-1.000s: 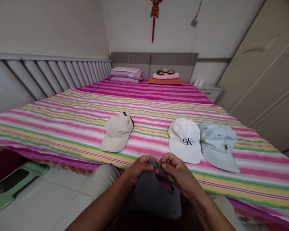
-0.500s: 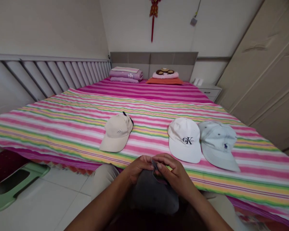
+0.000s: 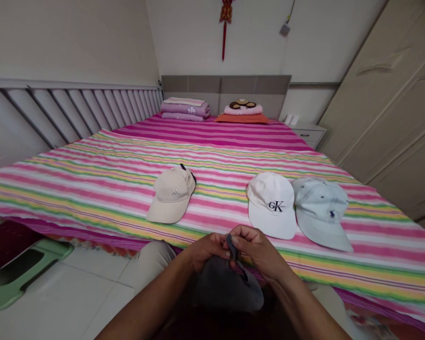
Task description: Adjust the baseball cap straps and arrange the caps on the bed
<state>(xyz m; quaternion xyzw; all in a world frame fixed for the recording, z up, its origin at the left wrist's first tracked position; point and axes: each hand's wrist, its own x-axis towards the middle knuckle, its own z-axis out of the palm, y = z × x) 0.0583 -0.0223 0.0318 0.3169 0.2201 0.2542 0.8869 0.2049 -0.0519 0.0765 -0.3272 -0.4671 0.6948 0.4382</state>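
A dark grey cap (image 3: 223,285) hangs over my lap at the bed's near edge, its lower part in shadow. My left hand (image 3: 207,251) pinches the cap near the strap at its opening. Between the thumb and fingers of my right hand (image 3: 255,248) is the end of that grey strap (image 3: 233,246), standing up from the cap. On the striped sheet beyond lie a beige cap (image 3: 173,194) to the left, a white cap (image 3: 272,205) with dark letters to the right, and a pale blue-grey cap (image 3: 321,212) touching the white one.
The bed (image 3: 102,174) has a striped sheet and a grey headboard (image 3: 198,85). Folded purple bedding (image 3: 184,111) and an orange-and-pink stack (image 3: 242,115) rest at its head. A white railing (image 3: 92,111) runs along the left. A green stool (image 3: 24,274) stands on the floor.
The grey strap now stands up more visibly between my fingers, with its loop showing above the cap. My right hand has shifted slightly; the caps on the bed have not moved.
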